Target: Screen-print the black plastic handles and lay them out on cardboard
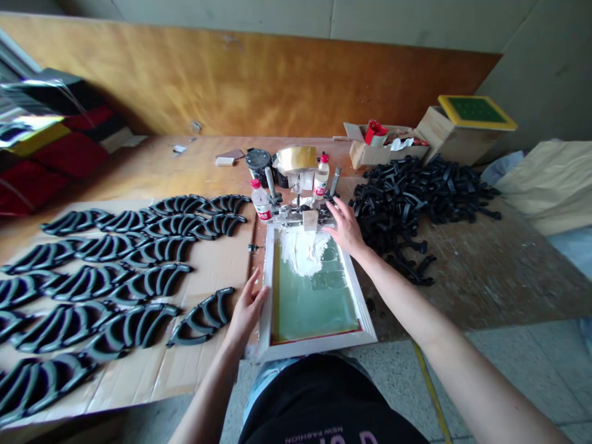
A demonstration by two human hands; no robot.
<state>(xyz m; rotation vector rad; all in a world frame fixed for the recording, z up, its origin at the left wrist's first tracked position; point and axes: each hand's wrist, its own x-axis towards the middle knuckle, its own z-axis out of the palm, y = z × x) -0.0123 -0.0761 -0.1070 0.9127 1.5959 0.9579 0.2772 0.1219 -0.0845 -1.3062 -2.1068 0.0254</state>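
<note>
In front of me lies a silk-screen printing frame (369, 322) with pale green mesh. White ink (303, 250) is smeared thickly over the far part of that mesh. A small pale block, perhaps a squeegee (310, 220), stands at the far edge, below a metal hinge clamp (282, 216). My left hand (246, 311) is beside the frame's left side, thumb and fingers apart, holding nothing; whether it touches the frame I cannot tell. Reaching to the far right corner near the clamp, my right hand (346, 229) has its fingers spread, with nothing visible in them.
Rows of curved black handles (124, 280) cover cardboard at left. A heap of black parts (407, 191) lies at right. Behind the clamp stand red-capped bottles (261, 200), a dark tub (258, 161) and a tape roll (296, 159). Cardboard boxes (446, 135) sit at back right.
</note>
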